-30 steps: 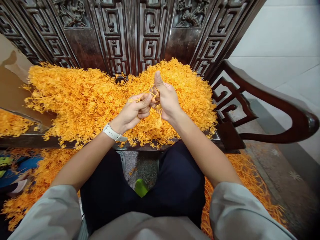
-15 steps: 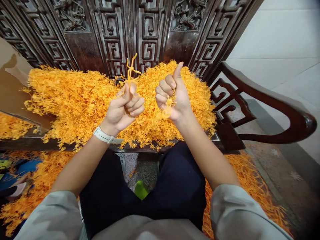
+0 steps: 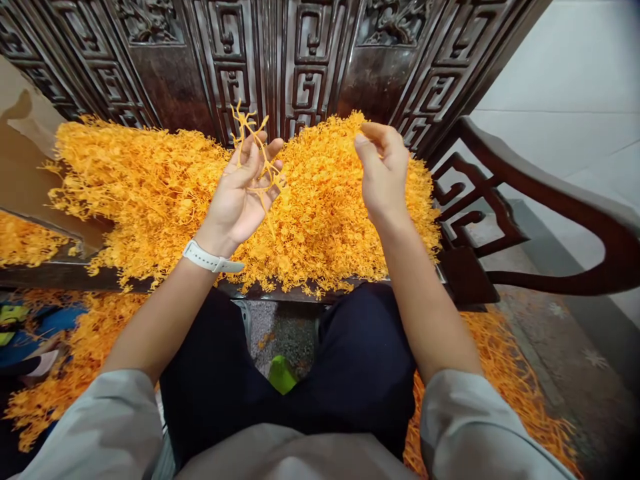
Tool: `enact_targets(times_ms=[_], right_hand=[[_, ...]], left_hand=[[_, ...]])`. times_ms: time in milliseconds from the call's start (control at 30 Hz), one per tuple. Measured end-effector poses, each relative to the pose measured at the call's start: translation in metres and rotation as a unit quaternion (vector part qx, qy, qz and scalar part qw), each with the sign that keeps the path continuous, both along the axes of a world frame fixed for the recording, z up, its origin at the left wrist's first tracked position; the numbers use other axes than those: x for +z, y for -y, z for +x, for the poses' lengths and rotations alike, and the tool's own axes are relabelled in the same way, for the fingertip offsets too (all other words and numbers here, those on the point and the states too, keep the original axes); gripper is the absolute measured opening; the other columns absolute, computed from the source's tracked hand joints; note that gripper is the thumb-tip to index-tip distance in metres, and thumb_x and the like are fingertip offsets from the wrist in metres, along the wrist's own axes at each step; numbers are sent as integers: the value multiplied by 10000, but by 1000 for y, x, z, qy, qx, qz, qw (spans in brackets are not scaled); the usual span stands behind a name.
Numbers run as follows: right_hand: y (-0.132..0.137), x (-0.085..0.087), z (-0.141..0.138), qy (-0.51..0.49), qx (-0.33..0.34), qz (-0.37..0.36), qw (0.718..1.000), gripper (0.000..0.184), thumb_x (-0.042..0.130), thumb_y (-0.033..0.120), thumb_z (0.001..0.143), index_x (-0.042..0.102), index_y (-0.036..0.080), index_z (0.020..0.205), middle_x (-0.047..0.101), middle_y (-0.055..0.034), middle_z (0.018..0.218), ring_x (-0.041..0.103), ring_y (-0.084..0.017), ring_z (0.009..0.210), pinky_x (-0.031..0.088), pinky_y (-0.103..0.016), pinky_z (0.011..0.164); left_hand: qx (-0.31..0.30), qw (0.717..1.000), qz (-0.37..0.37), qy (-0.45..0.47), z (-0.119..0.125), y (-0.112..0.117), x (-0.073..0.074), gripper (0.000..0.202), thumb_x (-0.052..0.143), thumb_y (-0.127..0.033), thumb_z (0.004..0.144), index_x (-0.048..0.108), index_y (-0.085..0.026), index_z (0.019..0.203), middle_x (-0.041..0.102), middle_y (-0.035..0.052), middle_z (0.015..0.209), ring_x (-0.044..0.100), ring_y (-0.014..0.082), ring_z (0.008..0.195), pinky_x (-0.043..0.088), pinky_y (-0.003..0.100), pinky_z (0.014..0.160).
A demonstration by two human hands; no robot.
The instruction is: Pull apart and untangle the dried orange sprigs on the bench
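Observation:
My left hand (image 3: 243, 187) pinches an orange branched plastic piece (image 3: 263, 150) between thumb and fingers. The piece has thin stems with small knobbed tips; part of it stands above the fingers, and part hangs across the palm. To the right, my right hand (image 3: 387, 163) is turned with its back partly towards me, thumb and index fingertips close together. Whatever it may hold is hidden. Behind and below both hands lies a large heap of similar orange pieces (image 3: 320, 220) on a dark wooden bench (image 3: 295, 291).
The bench has a carved backrest (image 3: 185, 93) and a curved armrest (image 3: 540, 180) at right. A brown cardboard sheet (image 3: 40, 173) stands at left. More orange pieces (image 3: 100, 333) lie below at left and right. A green object (image 3: 283, 375) is on the floor between my legs.
My right hand has moved right and turned over; the orange piece in its curled fingers no longer shows. My left hand's fingers have loosened and the held branched piece has tilted across them.

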State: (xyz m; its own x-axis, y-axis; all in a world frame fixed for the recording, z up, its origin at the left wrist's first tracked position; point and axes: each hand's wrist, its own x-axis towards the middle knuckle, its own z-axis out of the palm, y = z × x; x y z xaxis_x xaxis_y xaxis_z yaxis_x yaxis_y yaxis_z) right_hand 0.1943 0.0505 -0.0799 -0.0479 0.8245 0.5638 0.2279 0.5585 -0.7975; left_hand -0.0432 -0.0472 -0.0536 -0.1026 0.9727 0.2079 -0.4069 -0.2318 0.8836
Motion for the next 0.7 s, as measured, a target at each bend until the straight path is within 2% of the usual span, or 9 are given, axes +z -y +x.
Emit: enact_targets(times_ms=[133, 233, 333, 400, 467, 533, 600, 633, 700], right_hand=[[66, 29, -32, 12, 216, -37, 976, 420, 696, 674, 962, 735, 267, 1057, 687, -56, 980, 640, -218, 943, 570, -377, 845], [85, 29, -48, 55, 260, -25, 964, 383, 755, 617, 947, 727, 236, 917, 625, -16, 822, 537, -156, 749, 499, -320, 743], [83, 23, -57, 33, 325, -47, 944, 466, 752, 634, 942, 664, 216, 754, 572, 0, 712, 476, -134, 666, 446, -299, 665], [79, 23, -58, -11, 407, -85, 909, 498, 743, 661, 938, 647, 216, 735, 585, 1, 682, 495, -126, 627, 445, -295, 629], [77, 27, -53, -31, 505, -121, 854, 516, 765, 686, 905, 648, 218, 722, 601, 0, 649, 522, -121, 583, 467, -301, 606], [78, 36, -41, 5, 595, -133, 793, 520, 875, 681, 791, 651, 225, 683, 601, -4, 606, 558, -132, 571, 499, -319, 599], [81, 46, -25, 32, 639, -120, 760, 523, 988, 633, 645, 643, 240, 635, 592, -9, 575, 598, -156, 592, 523, -334, 600], [82, 51, -18, 18, 631, -110, 768, 512, 1012, 600, 619, 639, 249, 624, 582, -5, 567, 609, -160, 606, 532, -337, 606], [82, 59, -6, -81, 558, -111, 818, 475, 966, 581, 709, 631, 256, 626, 552, 20, 573, 592, -132, 607, 530, -313, 613]], left_hand=[[5, 1000, 16, -13, 2, -1, -5, 205, 801, -433, 965, 722, -307, 1105, 775, 22, 1262, 762, 201, 1153, 614, 263, 824], [10, 999, 20, -27, 2, -3, -9, 217, 796, -450, 960, 708, -300, 1089, 784, 28, 1128, 766, 198, 1093, 594, 252, 754], [15, 999, 1, -29, 6, 2, -5, 136, 769, -367, 967, 677, -277, 1011, 740, 11, 933, 741, 162, 876, 560, 255, 681], [-2, 1000, -4, -10, 11, 11, 4, 134, 754, -193, 929, 634, -252, 929, 645, -22, 792, 659, 116, 705, 527, 248, 650], [-22, 999, -6, 31, 12, 19, 16, 218, 674, -32, 895, 605, -239, 901, 541, -43, 716, 565, 87, 611, 518, 250, 667], [-14, 998, -12, 58, 2, 22, 28, 258, 576, 7, 930, 614, -247, 910, 512, -35, 702, 539, 95, 607, 548, 275, 736], [23, 999, -10, 43, -21, 18, 35, 247, 531, -87, 1024, 649, -274, 913, 556, -9, 711, 600, 128, 689, 576, 309, 807], [42, 999, 0, 30, -36, 15, 36, 230, 539, -161, 1059, 672, -294, 926, 584, 2, 723, 644, 146, 770, 584, 315, 834], [53, 998, 35, 19, -63, 8, 35, 154, 596, -288, 1075, 703, -345, 980, 608, -3, 744, 690, 160, 935, 588, 314, 886]])
